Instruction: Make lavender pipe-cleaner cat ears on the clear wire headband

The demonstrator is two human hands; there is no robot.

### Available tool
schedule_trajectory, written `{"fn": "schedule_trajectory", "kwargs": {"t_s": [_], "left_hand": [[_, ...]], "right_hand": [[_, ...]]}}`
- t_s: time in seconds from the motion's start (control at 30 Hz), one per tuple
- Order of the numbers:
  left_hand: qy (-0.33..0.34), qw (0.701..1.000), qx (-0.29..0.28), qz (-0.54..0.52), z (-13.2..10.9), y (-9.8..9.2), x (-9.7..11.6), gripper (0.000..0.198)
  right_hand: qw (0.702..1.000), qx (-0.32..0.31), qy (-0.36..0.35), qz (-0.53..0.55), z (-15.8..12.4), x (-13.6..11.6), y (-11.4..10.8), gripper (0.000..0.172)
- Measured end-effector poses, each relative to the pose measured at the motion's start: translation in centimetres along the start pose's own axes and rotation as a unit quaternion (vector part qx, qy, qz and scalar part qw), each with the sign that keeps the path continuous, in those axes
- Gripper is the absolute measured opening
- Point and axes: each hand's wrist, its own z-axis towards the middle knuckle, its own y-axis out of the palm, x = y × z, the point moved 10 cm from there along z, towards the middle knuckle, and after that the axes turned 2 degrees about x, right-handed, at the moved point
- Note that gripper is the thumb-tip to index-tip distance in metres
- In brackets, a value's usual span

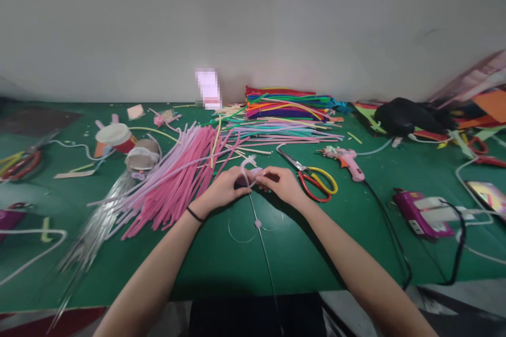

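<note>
My left hand (225, 189), with a dark band at its wrist, pinches a pale lilac pipe cleaner (243, 169) that curls up above the fingers. From the other side my right hand (283, 185) is closed with its fingertips on the same lilac piece. A thin wire stem (266, 255) runs from beneath the hands down past the table's front edge. Partway along it sits a small pinkish disc (258, 223). Just right of my right hand lie scissors (312, 176) with red and yellow handles. My fingers partly hide the lilac piece.
Pink and lilac pipe cleaners (177, 184) spread to the left, beside clear wire stems (98, 221). Multicoloured bundles (288, 107) lie by the wall. A pink glue gun (348, 160), its black cord trailing, and a purple power strip (421, 215) are on the right. A paper cup (118, 137) stands left.
</note>
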Motion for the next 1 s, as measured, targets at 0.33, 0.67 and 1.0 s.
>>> {"fn": "schedule_trajectory", "kwargs": {"t_s": [0.33,0.67,1.0], "left_hand": [[0.057,0.993,0.064,0.078,-0.5,-0.3,0.8,0.018],[0.051,0.994,0.074,0.062,-0.5,-0.3,0.8,0.016],[0.041,0.997,0.050,0.052,-0.2,-0.1,0.6,0.013]], "right_hand": [[0.997,-0.011,0.036,0.070,-0.7,0.6,0.4,0.029],[0.998,0.000,0.029,0.050,-0.6,0.4,0.2,0.026],[0.962,0.014,-0.153,-0.226,-0.7,-3.1,-0.3,0.014]]}}
